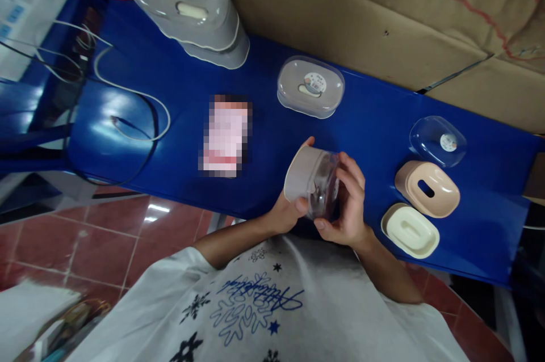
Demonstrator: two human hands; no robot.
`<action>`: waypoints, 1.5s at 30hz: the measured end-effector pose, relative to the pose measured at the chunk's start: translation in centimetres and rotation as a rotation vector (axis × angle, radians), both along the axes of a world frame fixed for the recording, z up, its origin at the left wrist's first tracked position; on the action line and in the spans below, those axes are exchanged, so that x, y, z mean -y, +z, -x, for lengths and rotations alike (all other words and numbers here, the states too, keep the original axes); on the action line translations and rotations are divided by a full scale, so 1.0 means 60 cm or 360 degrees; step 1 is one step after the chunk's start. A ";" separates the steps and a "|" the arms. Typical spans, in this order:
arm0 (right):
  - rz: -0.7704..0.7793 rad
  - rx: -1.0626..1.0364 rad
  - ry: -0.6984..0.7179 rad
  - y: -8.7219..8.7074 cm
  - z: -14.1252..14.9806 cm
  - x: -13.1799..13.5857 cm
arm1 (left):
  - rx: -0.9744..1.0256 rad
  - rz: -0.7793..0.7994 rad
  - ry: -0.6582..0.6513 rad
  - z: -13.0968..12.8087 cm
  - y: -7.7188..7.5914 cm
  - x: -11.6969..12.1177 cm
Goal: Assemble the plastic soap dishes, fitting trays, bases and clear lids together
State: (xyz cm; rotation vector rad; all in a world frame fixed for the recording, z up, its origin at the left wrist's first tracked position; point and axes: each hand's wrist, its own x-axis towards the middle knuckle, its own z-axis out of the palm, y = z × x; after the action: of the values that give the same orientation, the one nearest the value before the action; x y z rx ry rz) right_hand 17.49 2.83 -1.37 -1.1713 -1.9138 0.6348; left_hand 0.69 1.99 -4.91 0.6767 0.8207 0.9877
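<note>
Over the table's front edge, a soap box [300, 175] with a grey base and clear lid is tilted on its side between my hands. My left hand [289, 211] grips the grey base, thumb at the front and a fingertip showing over the far rim. My right hand [351, 203] is curled round the clear lid [324, 186], thumb below and fingers above. The lid sits against the base; I cannot tell whether it is fully seated. To the right lie a loose clear lid [438, 140], a peach soap dish part [445, 197] with an oval slot, and a cream soap dish part [394, 217].
A lidded grey soap box [293, 89] stands mid-table, and stacked ones [208, 7] stand at the back left. A blurred-out pink-screened item [225, 135] lies on the blue table [264, 123]. White cables [166, 106] trail at left. Cardboard boxes [340, 16] line the back.
</note>
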 end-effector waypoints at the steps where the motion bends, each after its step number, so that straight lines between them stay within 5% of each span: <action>1: -0.0002 0.0036 -0.0019 0.000 0.001 0.001 | 0.0001 -0.0036 -0.0009 0.001 -0.003 0.004; 6: -0.0003 0.0070 -0.0013 0.002 0.009 0.001 | -0.0011 -0.0110 -0.0006 -0.003 0.000 0.005; 14: 0.0186 0.0437 -0.0105 0.031 -0.043 -0.040 | -0.0191 -0.0138 0.0054 0.002 0.052 -0.053; 20: 0.0370 0.0995 -0.0127 0.041 -0.082 -0.098 | -0.0284 -0.0098 0.0087 0.035 0.036 -0.053; 25: 0.0216 0.1235 -0.0146 0.077 -0.094 -0.139 | -0.0381 -0.0176 0.0041 0.043 0.035 -0.044; 28: 0.0217 0.1131 -0.0259 0.116 -0.134 -0.097 | -0.0411 -0.0198 0.0019 0.044 0.043 -0.040; 31: 0.0385 0.1006 -0.0344 0.129 -0.199 0.003 | -0.0393 -0.0179 -0.0080 0.047 0.049 -0.040; 34: 0.0656 0.1167 -0.0429 0.100 -0.253 0.112 | -0.0429 -0.0136 -0.0201 0.047 0.054 -0.042; 37: 0.0716 0.1304 -0.0611 0.060 -0.263 0.173 | -0.0427 -0.0105 -0.0288 0.038 0.059 -0.046; 45: 0.0468 0.1047 -0.0423 0.040 -0.186 0.106 | -0.0375 -0.0065 -0.0532 0.007 0.069 -0.035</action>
State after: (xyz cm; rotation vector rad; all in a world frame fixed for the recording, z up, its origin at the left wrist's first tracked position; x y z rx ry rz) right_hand 28.66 -3.51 1.03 -1.9710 -2.1718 0.4191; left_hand 0.30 4.08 -0.80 0.9445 0.8596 0.6306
